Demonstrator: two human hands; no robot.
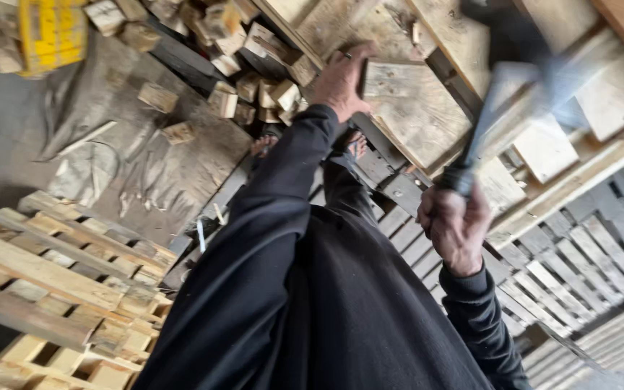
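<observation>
On the pallet (601, 260), your left hand (342, 78) lay flat on the board (413, 108); your right hand (456, 227) was clenched on the hammer (503, 101), shaft slanting up and forward, head blurred just right of the board.

We see rough, unpainted wood on the pallet (413, 108) and on the loose blocks (222, 101). The hammer (503, 87) looks like dull dark metal, its grip matt black. The sleeve (269, 217) is matt black cloth. The crate (53, 32) is yellow plastic.
</observation>
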